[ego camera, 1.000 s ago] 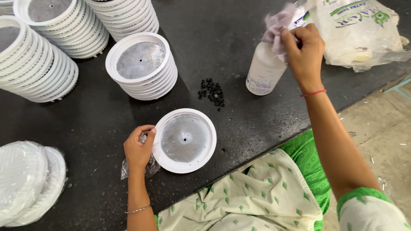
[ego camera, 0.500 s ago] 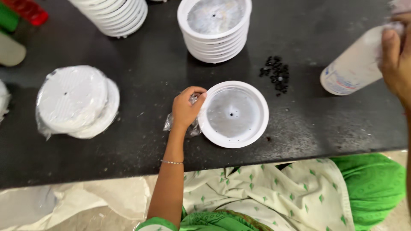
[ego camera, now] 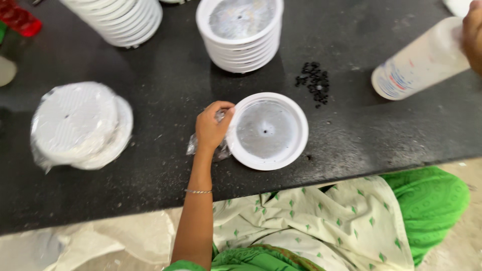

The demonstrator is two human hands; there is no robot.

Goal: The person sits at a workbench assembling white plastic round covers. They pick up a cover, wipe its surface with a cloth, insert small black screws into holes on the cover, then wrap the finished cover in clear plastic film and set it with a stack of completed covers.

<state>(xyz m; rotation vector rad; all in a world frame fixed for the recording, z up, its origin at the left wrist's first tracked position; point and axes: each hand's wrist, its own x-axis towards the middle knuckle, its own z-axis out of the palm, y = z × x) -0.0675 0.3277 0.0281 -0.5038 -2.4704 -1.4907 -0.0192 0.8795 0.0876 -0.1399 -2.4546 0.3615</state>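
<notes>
Two hands in my view. Left of them a clear bag (ego camera: 80, 125) holds flat white discs. My left hand (ego camera: 213, 128) pinches the rim of the round white plastic dish (ego camera: 267, 130) on the dark surface (ego camera: 150, 90); it looks light, stiff and empty. My right hand (ego camera: 473, 27) grips the white plastic bottle (ego camera: 419, 62), contents unseen.

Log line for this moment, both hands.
left hand: grips white dish rim | right hand: holds tilted bottle | black beads: loose
</notes>
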